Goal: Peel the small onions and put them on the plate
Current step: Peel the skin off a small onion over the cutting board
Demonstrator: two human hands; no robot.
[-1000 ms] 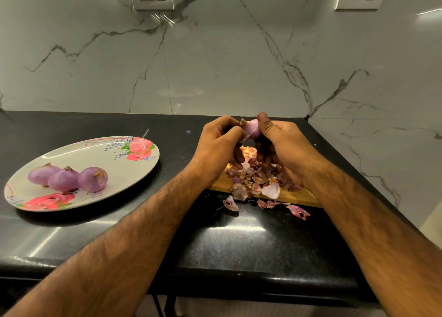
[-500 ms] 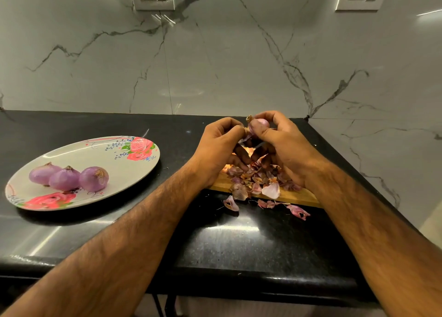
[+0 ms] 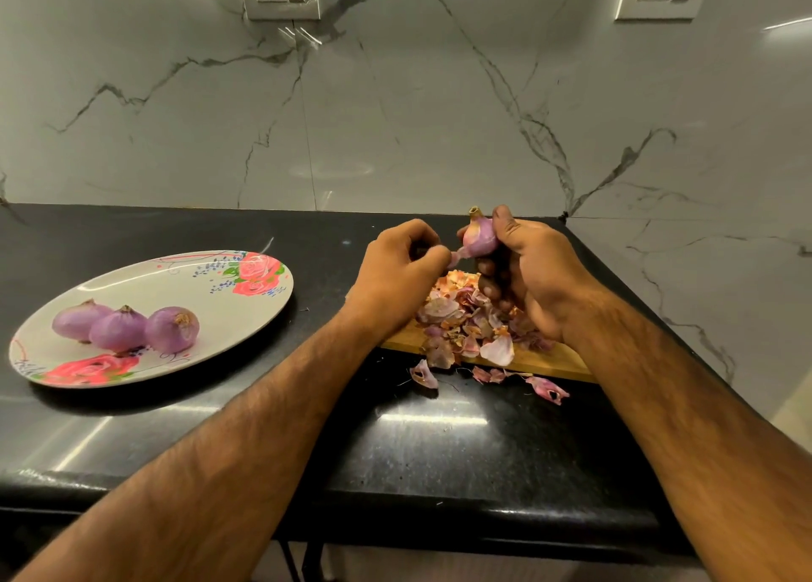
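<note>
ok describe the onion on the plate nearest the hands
On the left of the black stone countertop lies an oval white plate with pink roses. In the row on it, take the rightmost small purple onion, the only one whose brown root end faces the camera.

We see dim warm light, glare on the near counter (image 3: pixel 430 419), sheen on the far wall (image 3: pixel 395 120), bowed edges

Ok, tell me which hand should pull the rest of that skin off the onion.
Left, probably. The left hand pinches the loose strip of skin hanging from the onion, while the right hand grips the onion itself above the cutting board, so it serves best as the anchor.
</note>
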